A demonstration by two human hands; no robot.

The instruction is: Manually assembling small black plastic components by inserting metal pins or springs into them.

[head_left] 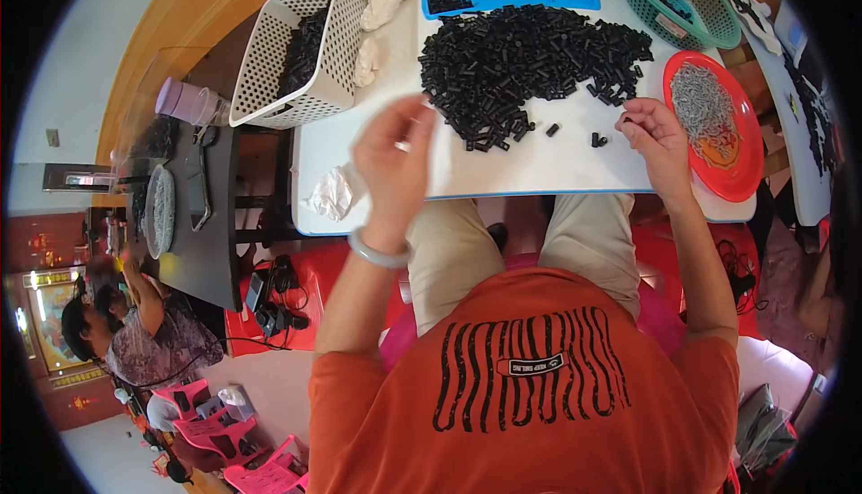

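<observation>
Right hand (658, 139) apparently pinches a black piece (630, 120) as left hand (391, 160), grip too blurred to tell, risks scattering the heap (530, 54) through careless movement.

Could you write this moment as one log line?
left hand: blurred, beside black pile | right hand: beside red plate, grip unclear | red plate: holds grey pieces | white basket: holds black pieces
</observation>
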